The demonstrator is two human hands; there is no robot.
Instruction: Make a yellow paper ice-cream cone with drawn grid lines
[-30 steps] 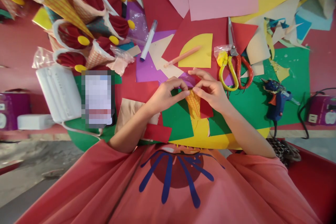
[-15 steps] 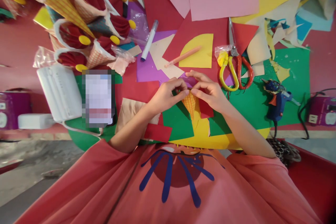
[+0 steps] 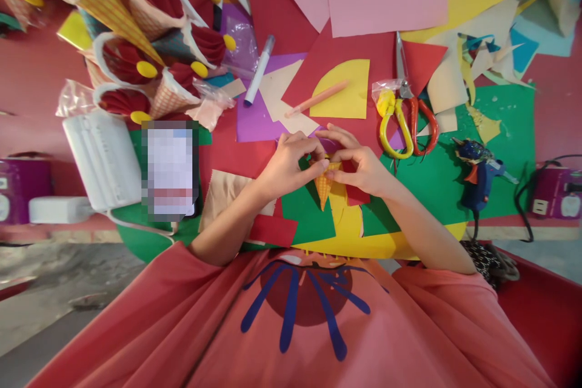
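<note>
Between my two hands is a small yellow paper cone [image 3: 323, 189] with an orange grid pattern, its tip pointing down toward me. My left hand [image 3: 293, 160] pinches its upper rim from the left, thumb and fingers curled together. From the right, my right hand [image 3: 357, 160] grips the same rim between thumb and fingers. The inside of the cone is mostly hidden behind my fingers. Beneath it lie yellow paper [image 3: 348, 218] and a red paper piece [image 3: 357, 188] on a green sheet [image 3: 309, 212].
Scissors [image 3: 402, 127] with yellow and red handles lie to the right, and a blue glue gun [image 3: 482, 185] beyond them. A marker [image 3: 259, 71] and an orange pencil [image 3: 318, 97] rest ahead. At left are a phone [image 3: 170, 170], a white box-like device [image 3: 102, 160] and several decorated cones [image 3: 122, 63].
The cone's tip has swung slightly to the left and up. My fingers have shifted a little on its rim, with the right thumb lower. Surrounding things stay put.
</note>
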